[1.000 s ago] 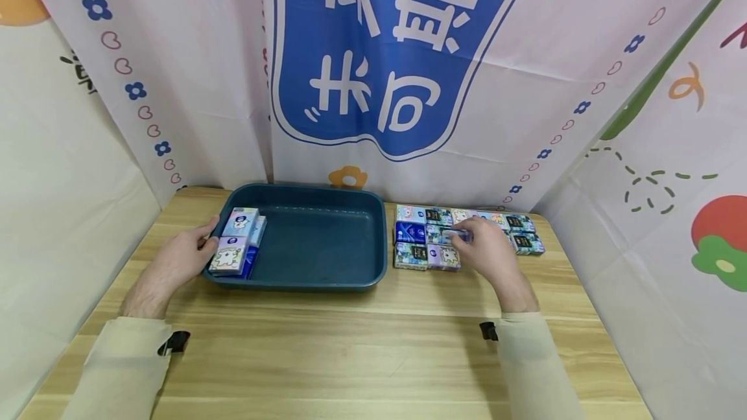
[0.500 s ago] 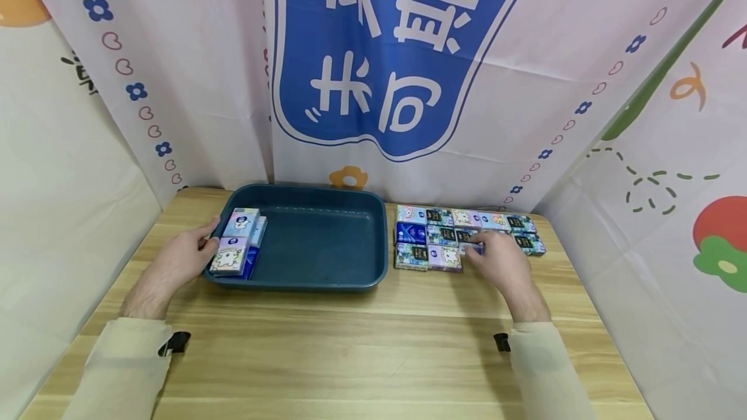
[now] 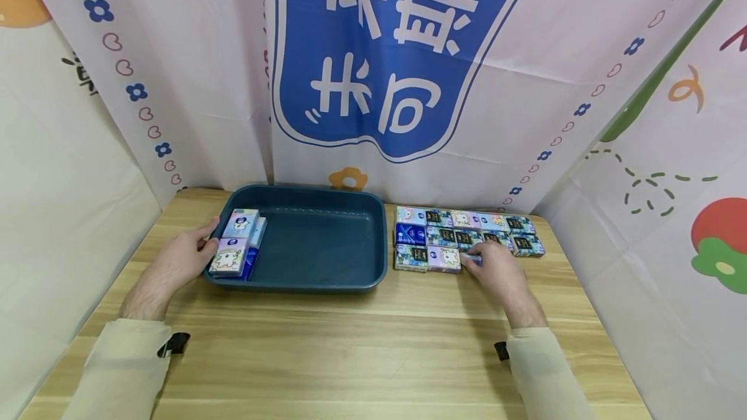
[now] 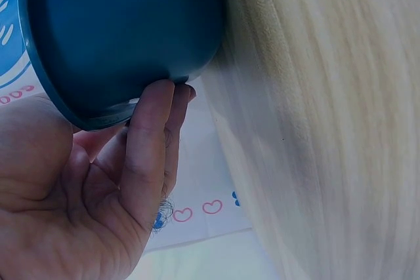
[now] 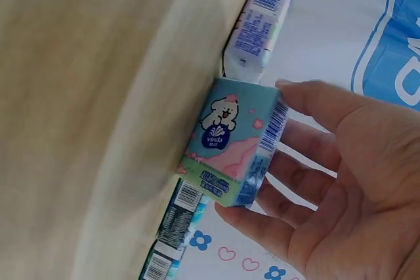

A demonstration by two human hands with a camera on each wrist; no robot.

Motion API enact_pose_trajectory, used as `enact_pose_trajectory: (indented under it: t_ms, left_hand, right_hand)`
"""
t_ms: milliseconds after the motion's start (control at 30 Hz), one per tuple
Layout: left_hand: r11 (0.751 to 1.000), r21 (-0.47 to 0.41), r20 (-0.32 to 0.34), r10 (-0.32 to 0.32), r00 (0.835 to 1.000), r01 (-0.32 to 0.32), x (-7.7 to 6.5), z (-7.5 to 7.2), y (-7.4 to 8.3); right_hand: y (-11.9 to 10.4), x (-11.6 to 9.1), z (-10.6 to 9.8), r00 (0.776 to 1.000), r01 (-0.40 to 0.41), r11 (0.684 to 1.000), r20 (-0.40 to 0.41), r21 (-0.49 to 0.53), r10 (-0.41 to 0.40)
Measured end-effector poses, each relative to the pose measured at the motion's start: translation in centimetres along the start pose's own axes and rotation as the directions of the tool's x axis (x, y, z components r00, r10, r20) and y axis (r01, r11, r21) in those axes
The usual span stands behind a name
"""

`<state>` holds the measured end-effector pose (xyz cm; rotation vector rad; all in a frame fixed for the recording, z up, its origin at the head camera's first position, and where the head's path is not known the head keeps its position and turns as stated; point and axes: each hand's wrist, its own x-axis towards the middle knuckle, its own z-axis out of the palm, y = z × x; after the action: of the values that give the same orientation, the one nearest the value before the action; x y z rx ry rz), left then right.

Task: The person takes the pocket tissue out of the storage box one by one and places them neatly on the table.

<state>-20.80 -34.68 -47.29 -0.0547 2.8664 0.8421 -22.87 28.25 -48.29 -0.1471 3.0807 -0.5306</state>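
My left hand (image 3: 179, 258) grips the left rim of a dark teal tray (image 3: 327, 287), thumb over the edge and fingers against the outside wall, as the left wrist view also shows. My right hand (image 3: 498, 272) pinches a tissue pack (image 5: 226, 139) with a blue, pink and green front by its edges. That pack is at the right end of the front row, beside a lilac tissue pack (image 3: 445, 258); in the head view the hand mostly covers it. Several packs stand stacked at the tray's left end, a lilac one (image 3: 229, 256) in front.
Rows of tissue packs lie right of the tray, including a dark blue one (image 3: 410, 234) and a dark floral one (image 3: 528, 244). Behind the wooden table (image 3: 350, 349) hangs a printed cloth (image 3: 373, 115), with more cloth at both sides.
My right hand has moved right and nearer the front with the tissue pack, uncovering dark packs in the middle row. My left hand and the tray have stayed put.
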Motion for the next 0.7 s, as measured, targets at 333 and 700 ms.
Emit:
enact_pose_trajectory:
  t_ms: [333,700]
  left_hand:
    - [1.0,-0.011,0.008,-0.008,1.0,0.008,0.1,0.1,0.1]
    - [1.0,-0.013,0.015,-0.022,1.0,0.022,0.2,0.0,0.1]
  right_hand:
    - [0.5,-0.1,0.4,0.996,0.093,0.996,-0.019,0.009,-0.093]
    - [-4.2,0.6,-0.3,0.987,0.133,0.991,-0.091,0.003,-0.132]
